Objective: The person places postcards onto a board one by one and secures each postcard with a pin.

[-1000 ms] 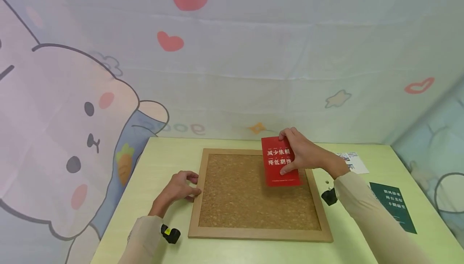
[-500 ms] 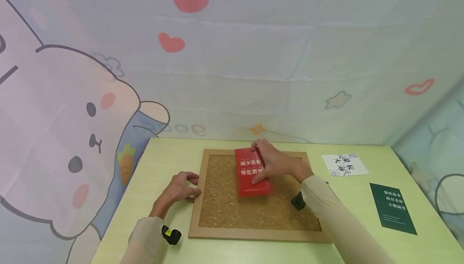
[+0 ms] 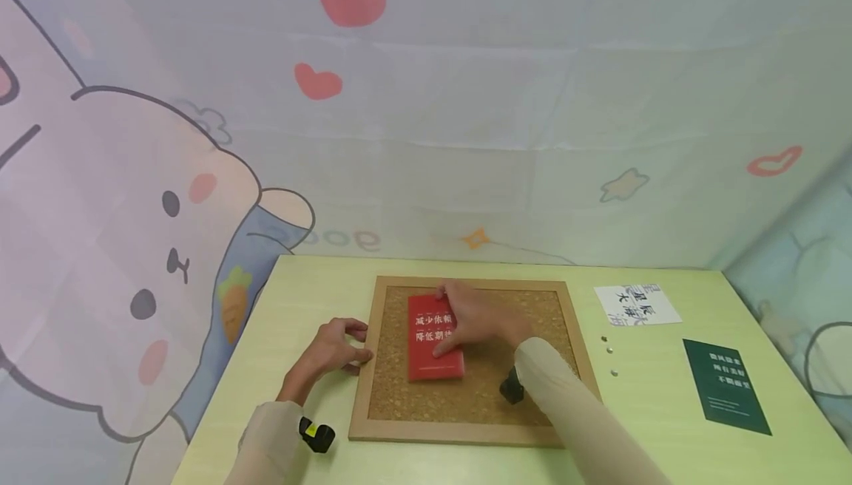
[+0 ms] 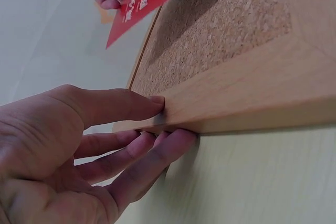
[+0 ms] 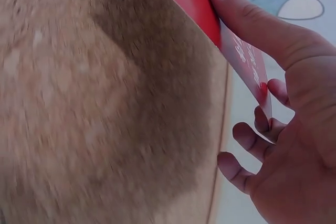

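Note:
A cork board with a wooden frame (image 3: 459, 432) lies on the table. My right hand (image 3: 475, 322) holds a red card (image 3: 426, 322) with white Chinese characters over the left half of the cork. In the right wrist view the thumb (image 5: 247, 14) lies on the printed face and fingertips touch the card's far edge; the card is tilted above the cork, casting a shadow. At the frame's left side, my left hand (image 3: 333, 348) pinches the edge. The left wrist view shows its thumb (image 4: 126, 103) on top of the wood and its fingers against the outer side.
To the right of the board lie a white card (image 3: 637, 304) with dark characters and a dark green card (image 3: 727, 387). Between board and cards are three small round shiny pieces (image 3: 609, 350). A printed cloth backdrop (image 3: 466, 137) rises behind the table's back edge.
The right hand has carried the red card leftward and lower, from the board's right side to its left half. The left hand stays at the frame.

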`<state>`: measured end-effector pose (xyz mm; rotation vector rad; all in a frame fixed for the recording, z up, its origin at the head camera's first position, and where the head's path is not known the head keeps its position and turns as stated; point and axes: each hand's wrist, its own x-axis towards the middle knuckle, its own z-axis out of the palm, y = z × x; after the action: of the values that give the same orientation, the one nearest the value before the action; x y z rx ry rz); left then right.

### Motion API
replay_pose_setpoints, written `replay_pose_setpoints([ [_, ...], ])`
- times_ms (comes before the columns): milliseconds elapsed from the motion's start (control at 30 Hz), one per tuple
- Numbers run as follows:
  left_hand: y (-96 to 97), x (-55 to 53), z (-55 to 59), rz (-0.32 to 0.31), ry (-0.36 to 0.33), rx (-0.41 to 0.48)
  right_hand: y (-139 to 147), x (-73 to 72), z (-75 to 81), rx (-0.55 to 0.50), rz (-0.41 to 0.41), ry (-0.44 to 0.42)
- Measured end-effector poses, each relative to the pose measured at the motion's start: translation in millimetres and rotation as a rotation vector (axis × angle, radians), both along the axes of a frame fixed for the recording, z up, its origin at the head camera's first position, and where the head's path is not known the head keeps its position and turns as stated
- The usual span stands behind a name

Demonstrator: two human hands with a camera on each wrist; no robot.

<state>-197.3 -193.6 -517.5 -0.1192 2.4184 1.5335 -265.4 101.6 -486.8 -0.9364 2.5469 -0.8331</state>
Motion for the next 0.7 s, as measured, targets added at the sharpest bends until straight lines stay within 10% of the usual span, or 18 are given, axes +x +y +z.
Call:
replay_pose_setpoints([
  [700,1.9,2.5,1.7,-0.011,-0.001,-0.056,-42,11.3,-38.9,0.108,-0.082,0.054],
])
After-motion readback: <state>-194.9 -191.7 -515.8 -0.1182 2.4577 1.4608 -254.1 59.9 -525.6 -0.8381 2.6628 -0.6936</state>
